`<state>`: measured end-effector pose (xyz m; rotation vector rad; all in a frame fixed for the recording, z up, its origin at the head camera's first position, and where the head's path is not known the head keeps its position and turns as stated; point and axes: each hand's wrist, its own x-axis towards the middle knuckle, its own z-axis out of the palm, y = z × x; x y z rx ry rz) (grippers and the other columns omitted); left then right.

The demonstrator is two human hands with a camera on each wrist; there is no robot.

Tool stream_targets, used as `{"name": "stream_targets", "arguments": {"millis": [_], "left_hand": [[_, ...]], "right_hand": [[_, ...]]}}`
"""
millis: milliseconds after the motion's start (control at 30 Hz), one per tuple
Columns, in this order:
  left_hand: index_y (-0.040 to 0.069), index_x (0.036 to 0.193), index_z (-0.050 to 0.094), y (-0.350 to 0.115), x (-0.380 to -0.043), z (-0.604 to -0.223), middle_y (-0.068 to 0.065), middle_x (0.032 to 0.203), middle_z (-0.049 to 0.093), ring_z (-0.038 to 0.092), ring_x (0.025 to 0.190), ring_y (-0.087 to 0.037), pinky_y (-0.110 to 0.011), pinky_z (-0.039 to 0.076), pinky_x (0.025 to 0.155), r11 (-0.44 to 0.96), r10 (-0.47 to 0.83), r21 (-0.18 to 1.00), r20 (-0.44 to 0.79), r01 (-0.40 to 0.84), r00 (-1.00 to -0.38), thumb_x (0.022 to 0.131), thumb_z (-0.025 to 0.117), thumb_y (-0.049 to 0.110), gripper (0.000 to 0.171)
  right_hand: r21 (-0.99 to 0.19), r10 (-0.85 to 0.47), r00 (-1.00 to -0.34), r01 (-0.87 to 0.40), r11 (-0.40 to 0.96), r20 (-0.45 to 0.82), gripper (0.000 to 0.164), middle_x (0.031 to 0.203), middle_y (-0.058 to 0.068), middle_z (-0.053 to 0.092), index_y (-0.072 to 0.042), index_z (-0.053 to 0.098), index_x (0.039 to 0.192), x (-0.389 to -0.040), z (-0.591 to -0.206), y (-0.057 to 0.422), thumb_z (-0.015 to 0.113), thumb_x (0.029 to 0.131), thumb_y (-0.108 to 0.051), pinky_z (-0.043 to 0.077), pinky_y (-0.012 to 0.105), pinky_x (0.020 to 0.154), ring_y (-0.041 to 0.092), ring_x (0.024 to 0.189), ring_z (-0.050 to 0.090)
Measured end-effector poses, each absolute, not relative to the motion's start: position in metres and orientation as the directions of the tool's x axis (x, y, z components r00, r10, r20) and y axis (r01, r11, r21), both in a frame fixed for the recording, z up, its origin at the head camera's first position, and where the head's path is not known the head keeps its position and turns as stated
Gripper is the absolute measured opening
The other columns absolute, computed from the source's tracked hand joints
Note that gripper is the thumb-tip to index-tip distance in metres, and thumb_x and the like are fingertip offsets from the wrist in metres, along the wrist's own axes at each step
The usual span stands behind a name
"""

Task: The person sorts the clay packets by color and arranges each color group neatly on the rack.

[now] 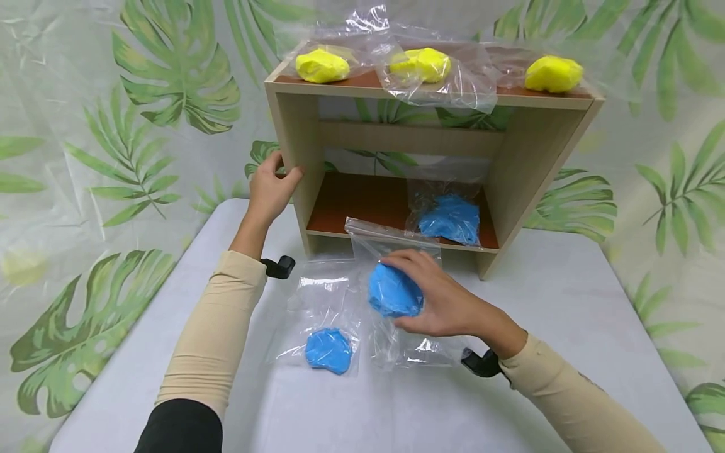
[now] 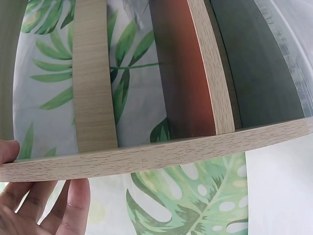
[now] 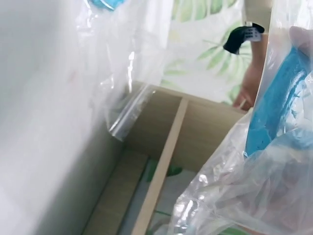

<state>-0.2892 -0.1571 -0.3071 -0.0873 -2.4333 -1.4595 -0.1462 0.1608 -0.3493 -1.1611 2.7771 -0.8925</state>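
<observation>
My right hand (image 1: 438,296) grips a clear zip bag with a lump of blue clay (image 1: 394,290) inside, in front of a small wooden shelf. In the right wrist view that blue clay (image 3: 276,105) shows through the crumpled plastic at the right edge. My left hand (image 1: 272,187) holds the left side panel (image 1: 297,126) of the shelf. The left wrist view shows the thumb on one face of the panel edge (image 2: 161,152) and the fingers on the other. Another bagged blue clay lump (image 1: 328,350) lies flat on the table, left of my right hand.
Inside the shelf, a bagged blue lump (image 1: 450,219) sits at the right of the brown lower board (image 1: 357,198). Bagged yellow lumps rest along the top: left (image 1: 321,66), middle (image 1: 421,65) and right (image 1: 554,74). Leaf-patterned cloth (image 1: 181,69) hangs behind the white table (image 1: 566,302).
</observation>
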Motion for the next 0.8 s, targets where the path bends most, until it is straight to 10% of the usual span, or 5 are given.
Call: {"name": "stream_targets", "arguments": {"millis": [800], "left_hand": [[0.016, 0.14, 0.053, -0.159, -0.29, -0.308, -0.011, 0.142, 0.056, 0.065, 0.12, -0.033, -0.047, 0.055, 0.098, 0.476, -0.085, 0.854, 0.284, 0.211, -0.955, 0.093, 0.057, 0.034, 0.05]], "right_hand": [[-0.363, -0.719, -0.658, -0.741, 0.565, 0.225, 0.095, 0.152, 0.011, 0.04, -0.011, 0.04, 0.149, -0.175, -0.299, 0.142, 0.087, 0.069, -0.028, 0.057, 0.049, 0.094, 0.031, 0.138, 0.036]]}}
